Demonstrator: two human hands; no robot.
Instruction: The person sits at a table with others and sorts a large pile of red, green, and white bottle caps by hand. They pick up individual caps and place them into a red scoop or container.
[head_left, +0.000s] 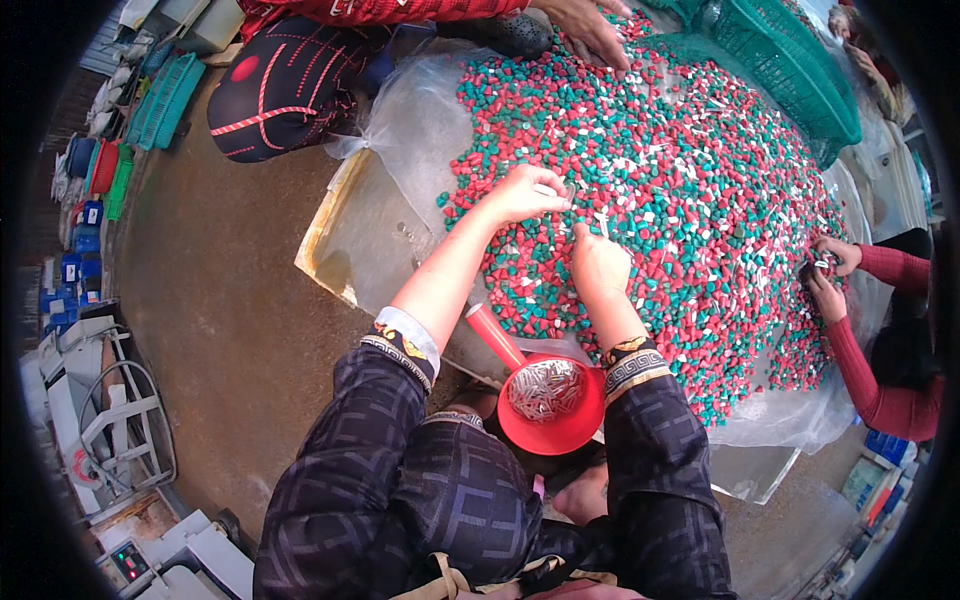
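Plastic pieces, small, mostly red and green with some white, spread in a broad layer over a clear sheet, from the centre across to the right, under and around both hands. At far left, grey machines low down, blue containers above them, and a green crate higher up, all bordering a brown floor. Next, near the top, a co-worker's bent knee, in dark cloth with red lines. Below it, the worn, yellowish edge of a table, running beneath the sheet. Then the left hand, palm down over the near left part of the layer, fingers curled and tips drawn together; cannot tell whether grasping anything. Lower, between the forearms, a red scoop, with its handle slanting up and left, holding a heap of thin whitish sticks. At the top edge, a co-worker's hand, fingers loosely spread above the layer. Just right of the left hand and apart from it, the right hand, folded into a loose fist, thumb pointing forward; again, cannot tell whether grasping anything. Farther right, at the top, a large green basket, tilted. At the right edge, a co-worker's two hands, close together over the layer, in maroon sleeves.
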